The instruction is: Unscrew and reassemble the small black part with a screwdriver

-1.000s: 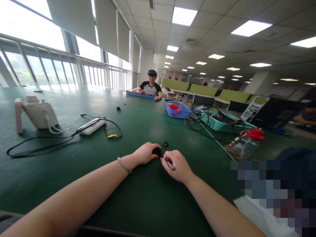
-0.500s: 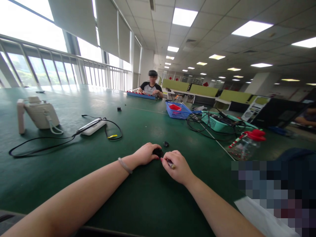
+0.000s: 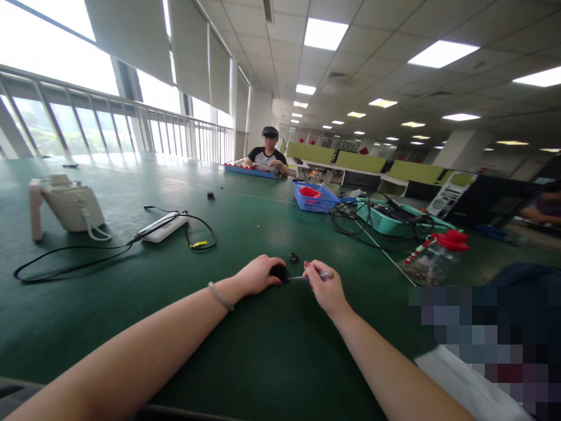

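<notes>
My left hand (image 3: 262,275) is closed around a small black part (image 3: 279,272), pressing it on the green table (image 3: 272,345). Its exact kind is too small and dark to make out. Between the fingers of my right hand (image 3: 325,289) is a screwdriver (image 3: 326,275), its handle pointing right. The thin metal shaft runs left, with its tip at the black part; whether it touches cannot be told. Just beyond my hands lies another small black piece (image 3: 293,257).
A white power bank (image 3: 164,227) with a black cable lies left, near a beige device (image 3: 72,202). Rightward stand a blue basket (image 3: 316,202), a green basket (image 3: 377,219) with cables, and a red-lidded clear jar (image 3: 432,263). A person (image 3: 268,155) sits at the far end.
My right hand has shifted slightly right and up, swinging the screwdriver from a slant to nearly level, so its shaft now shows. My left hand keeps hold of the black part.
</notes>
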`<control>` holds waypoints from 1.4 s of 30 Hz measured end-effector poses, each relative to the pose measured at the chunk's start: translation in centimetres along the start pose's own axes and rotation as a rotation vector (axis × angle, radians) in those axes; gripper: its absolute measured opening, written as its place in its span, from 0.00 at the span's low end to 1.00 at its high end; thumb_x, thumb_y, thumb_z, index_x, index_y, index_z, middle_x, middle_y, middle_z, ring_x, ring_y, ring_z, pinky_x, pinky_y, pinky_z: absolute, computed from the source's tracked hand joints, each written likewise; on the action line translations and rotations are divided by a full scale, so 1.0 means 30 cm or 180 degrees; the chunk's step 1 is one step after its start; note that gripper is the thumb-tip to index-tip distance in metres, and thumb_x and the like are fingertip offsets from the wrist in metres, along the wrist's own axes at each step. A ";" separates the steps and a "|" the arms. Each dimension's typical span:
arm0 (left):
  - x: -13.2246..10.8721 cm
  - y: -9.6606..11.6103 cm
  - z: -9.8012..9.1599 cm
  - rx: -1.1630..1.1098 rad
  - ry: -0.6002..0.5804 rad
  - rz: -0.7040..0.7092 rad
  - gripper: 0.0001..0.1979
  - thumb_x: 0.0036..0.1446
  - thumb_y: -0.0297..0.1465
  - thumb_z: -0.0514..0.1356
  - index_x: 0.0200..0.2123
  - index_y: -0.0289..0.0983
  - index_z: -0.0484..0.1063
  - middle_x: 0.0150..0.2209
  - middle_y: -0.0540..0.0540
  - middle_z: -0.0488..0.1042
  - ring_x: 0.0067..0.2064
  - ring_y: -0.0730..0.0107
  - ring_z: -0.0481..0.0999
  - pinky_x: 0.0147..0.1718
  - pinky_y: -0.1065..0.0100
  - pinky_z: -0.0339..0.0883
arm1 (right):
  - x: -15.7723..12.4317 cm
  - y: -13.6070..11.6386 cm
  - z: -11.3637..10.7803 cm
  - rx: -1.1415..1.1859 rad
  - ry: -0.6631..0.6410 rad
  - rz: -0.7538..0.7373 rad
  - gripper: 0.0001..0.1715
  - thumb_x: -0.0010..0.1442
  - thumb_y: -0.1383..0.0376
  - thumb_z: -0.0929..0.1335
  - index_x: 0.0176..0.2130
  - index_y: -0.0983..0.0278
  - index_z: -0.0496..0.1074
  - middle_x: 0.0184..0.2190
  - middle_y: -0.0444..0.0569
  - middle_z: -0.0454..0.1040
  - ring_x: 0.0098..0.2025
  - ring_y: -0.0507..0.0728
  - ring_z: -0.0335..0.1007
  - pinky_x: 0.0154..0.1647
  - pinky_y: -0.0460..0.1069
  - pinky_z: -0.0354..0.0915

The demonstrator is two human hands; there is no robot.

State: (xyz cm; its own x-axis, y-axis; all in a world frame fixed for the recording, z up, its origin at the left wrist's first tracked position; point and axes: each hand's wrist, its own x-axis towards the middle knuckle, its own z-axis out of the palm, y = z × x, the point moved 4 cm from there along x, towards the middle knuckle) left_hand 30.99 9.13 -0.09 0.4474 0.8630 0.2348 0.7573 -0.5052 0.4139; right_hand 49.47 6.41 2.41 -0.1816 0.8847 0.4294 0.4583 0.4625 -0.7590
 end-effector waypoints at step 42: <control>0.003 -0.007 0.013 0.0061 0.0033 0.0113 0.25 0.51 0.38 0.65 0.53 0.41 0.68 0.47 0.43 0.75 0.49 0.57 0.72 0.50 0.61 0.65 | 0.003 0.031 0.065 0.0648 -0.0751 0.0432 0.21 0.56 0.49 0.68 0.26 0.64 0.69 0.16 0.40 0.65 0.19 0.50 0.60 0.22 0.45 0.57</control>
State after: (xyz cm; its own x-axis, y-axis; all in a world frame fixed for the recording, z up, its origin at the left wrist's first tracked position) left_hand 31.06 9.29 -0.50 0.4693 0.8445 0.2580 0.7500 -0.5354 0.3883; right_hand 48.19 7.03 0.78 -0.3381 0.9172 0.2109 0.3132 0.3209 -0.8938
